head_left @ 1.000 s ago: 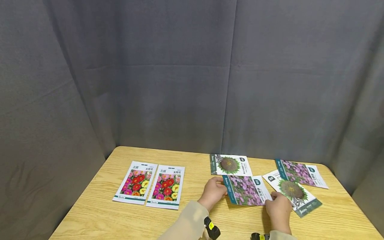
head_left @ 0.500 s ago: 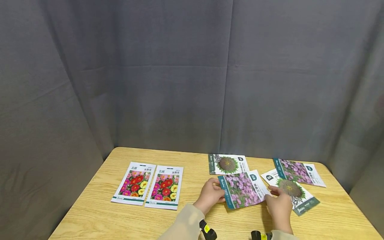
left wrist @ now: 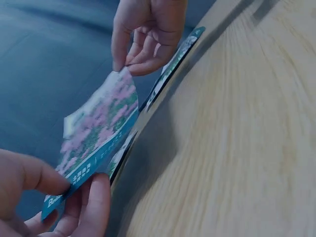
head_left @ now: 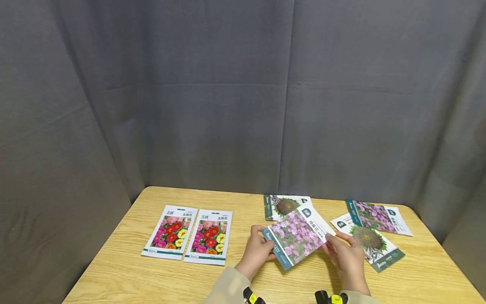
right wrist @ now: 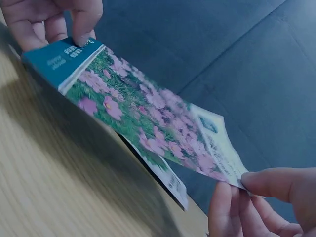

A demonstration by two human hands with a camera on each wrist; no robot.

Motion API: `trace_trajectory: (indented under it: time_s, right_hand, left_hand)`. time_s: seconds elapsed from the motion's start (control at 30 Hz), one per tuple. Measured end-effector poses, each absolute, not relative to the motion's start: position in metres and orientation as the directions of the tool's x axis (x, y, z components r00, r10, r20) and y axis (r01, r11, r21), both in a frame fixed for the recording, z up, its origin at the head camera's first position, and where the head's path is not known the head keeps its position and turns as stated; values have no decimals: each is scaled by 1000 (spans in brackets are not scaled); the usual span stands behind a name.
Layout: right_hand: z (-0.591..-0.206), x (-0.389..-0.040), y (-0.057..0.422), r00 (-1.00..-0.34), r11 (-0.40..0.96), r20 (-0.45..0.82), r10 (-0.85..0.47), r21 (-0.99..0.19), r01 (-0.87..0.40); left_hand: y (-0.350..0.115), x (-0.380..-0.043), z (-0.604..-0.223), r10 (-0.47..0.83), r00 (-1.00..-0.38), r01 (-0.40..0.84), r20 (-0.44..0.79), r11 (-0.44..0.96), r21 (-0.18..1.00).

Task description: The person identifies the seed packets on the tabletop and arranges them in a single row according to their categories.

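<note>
A seed packet with pink-purple flowers (head_left: 298, 236) is held above the table between both hands, tilted with its white end toward the upper right. My left hand (head_left: 258, 251) pinches the teal end, thumb on top and fingers beneath, as the left wrist view shows. At the white end, the right hand (head_left: 347, 257) pinches a corner between thumb and fingers; the right wrist view shows this grip. Behind the held packet lies a sunflower seed packet (head_left: 285, 206), partly covered by it in the head view.
Two packets with red and yellow flowers, the outer (head_left: 171, 232) and inner (head_left: 209, 237), lie side by side at left. At right, another pink-flower packet (head_left: 376, 216) overlaps a second sunflower packet (head_left: 367, 238). Grey curtains (head_left: 220, 105) surround the wooden table (head_left: 125, 270).
The pink-flower packet has risen and turned counterclockwise, its white end going up and its teal end shifting down-left. Both hands moved with it, keeping hold. The other packets stay put.
</note>
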State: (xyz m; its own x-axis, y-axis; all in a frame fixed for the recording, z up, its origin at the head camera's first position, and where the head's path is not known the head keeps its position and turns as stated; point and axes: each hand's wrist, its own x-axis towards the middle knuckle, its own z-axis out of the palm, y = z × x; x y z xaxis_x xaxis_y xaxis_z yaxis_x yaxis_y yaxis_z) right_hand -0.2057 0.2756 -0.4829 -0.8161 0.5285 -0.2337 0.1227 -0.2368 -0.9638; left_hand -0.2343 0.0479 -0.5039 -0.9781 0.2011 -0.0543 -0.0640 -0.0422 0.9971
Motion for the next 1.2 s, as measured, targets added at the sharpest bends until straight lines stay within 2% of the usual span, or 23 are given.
trace_trajectory:
  time_s: [0.17,0.33,0.63,0.83,1.0,1.2]
  right_hand:
    - [-483,-206,266,-854,-269,-233,466,-956,114]
    - [-483,-207,259,-855,-268,-243,458,-955,128]
    - [-481,-208,244,-928,-237,-267,261,-949,206]
    - [-482,-209,238,-940,-224,-260,221,-951,211]
    - [-484,-208,235,-943,-190,-241,228,-961,199]
    - [-487,-208,229,-954,-140,-193,231,-977,163]
  left_hand:
    - [34,-232,-501,186,-982,-21,-18,-11,1000]
    - [19,-233,-500,182,-983,-19,-19,2,1000]
    - [3,-232,-504,238,-964,-152,-120,-122,981]
    - [3,-231,-500,285,-944,-215,-166,-150,965]
    - [-2,-227,-492,330,-931,-163,-153,-3,987]
    - [-15,-224,-482,367,-929,71,-51,311,948]
